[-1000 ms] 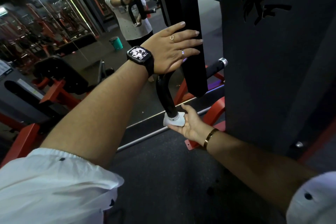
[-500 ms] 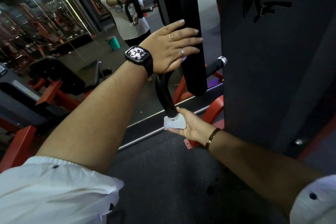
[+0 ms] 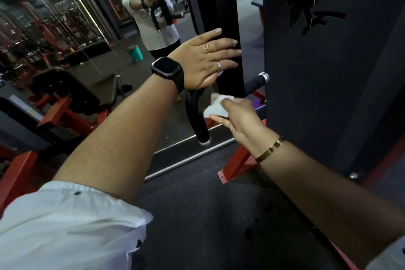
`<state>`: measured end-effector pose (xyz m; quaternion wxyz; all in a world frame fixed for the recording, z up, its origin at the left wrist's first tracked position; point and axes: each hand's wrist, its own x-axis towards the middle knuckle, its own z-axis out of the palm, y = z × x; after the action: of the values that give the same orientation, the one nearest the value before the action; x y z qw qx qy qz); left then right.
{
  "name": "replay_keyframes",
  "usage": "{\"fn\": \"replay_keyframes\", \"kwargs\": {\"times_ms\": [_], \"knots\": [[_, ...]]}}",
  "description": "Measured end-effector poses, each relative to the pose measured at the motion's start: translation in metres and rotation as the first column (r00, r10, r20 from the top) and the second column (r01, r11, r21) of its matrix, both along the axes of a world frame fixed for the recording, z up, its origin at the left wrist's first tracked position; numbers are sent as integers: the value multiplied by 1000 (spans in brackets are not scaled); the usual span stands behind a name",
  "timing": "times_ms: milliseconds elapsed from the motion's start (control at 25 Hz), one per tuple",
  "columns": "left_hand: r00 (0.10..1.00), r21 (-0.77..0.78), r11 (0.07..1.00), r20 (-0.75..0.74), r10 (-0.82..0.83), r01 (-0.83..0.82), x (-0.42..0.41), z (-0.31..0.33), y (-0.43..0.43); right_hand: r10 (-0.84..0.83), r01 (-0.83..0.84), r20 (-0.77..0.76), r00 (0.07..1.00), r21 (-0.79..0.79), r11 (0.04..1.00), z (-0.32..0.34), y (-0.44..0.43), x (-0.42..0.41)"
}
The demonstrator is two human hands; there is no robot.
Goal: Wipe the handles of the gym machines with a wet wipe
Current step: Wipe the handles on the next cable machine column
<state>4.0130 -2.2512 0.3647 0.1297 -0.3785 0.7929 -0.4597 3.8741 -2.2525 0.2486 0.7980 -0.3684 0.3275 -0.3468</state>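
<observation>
A curved black handle (image 3: 196, 114) with a silver end cap hangs down in the middle of the view. My left hand (image 3: 203, 59) lies flat with straight fingers against the black upright post (image 3: 230, 17), above the handle's top bend. My right hand (image 3: 238, 118) pinches a crumpled white wet wipe (image 3: 215, 106) just right of the handle's upper part, a little apart from it. A second black handle (image 3: 256, 82) with a silver cap sticks out to the right, behind the post.
A tall black machine panel (image 3: 328, 72) stands at the right on red feet (image 3: 236, 164). A wall mirror (image 3: 87, 39) ahead reflects a person, a green bin (image 3: 135, 53) and other machines. A black and red bench (image 3: 61, 98) sits at the left. Dark rubber floor (image 3: 208, 215) below.
My right hand has lifted the wipe off the handle's lower end and moved it up beside the upper part. The silver end cap now shows. My left hand stays on the post.
</observation>
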Motion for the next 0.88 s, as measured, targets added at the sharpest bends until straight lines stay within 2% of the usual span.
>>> {"fn": "replay_keyframes", "kwargs": {"times_ms": [40,80,120,160,200,240,280,440,520,560,600,640,680,720,760,800,880], "knots": [[1000,0,1000,-3,-2,2,0,-1,-1,-115,98,-53,992,-252,963,-8,2,-1],[1000,2,1000,-6,-4,4,-1,-1,-1,-267,174,-94,959,-549,817,-18,7,-5],[1000,4,1000,-8,-4,4,0,-1,-2,-388,197,-56,920,-790,581,-33,14,-8],[1000,8,1000,-8,-3,3,0,-2,-2,-422,178,25,906,-928,326,-50,21,-9],[1000,9,1000,-6,-2,2,1,-1,-1,-389,136,93,916,-987,84,-64,28,-9],[1000,7,1000,0,0,0,2,-1,-1,-337,80,114,935,-990,-113,-77,31,-6],[1000,2,1000,6,2,-2,2,-1,-1,-305,16,90,948,-971,-238,-86,30,-3],[1000,9,1000,13,12,-12,1,-2,-1,-328,-220,-66,942,-862,-457,-121,13,-2],[1000,3,1000,7,6,-6,2,-2,-1,-322,-331,-185,929,-803,-495,-143,6,-14],[1000,0,1000,1,2,-2,3,-1,-2,-320,-362,-234,918,-823,-438,-151,5,-20],[1000,2,1000,-4,-1,1,3,-1,-2,-316,-370,-283,906,-890,-265,-151,7,-24],[1000,8,1000,-9,-2,2,4,-2,-2,-297,-324,-324,898,-945,50,-149,8,-23],[1000,14,1000,-12,-3,3,3,-2,-2,-270,-239,-371,889,-877,417,-139,6,-18],[1000,17,1000,-16,-2,3,3,-2,-2,-237,-126,-398,886,-700,703,-122,2,-12],[1000,18,1000,-19,-3,3,2,-2,-2,-176,-48,-371,912,-523,851,-104,-3,-3],[1000,19,1000,-20,-3,4,2,-2,-2,-106,-20,-286,952,-406,914,-87,-8,6],[1000,19,1000,-17,-5,5,3,-2,-2,-37,-15,-125,991,-396,918,-50,-8,19]]}}
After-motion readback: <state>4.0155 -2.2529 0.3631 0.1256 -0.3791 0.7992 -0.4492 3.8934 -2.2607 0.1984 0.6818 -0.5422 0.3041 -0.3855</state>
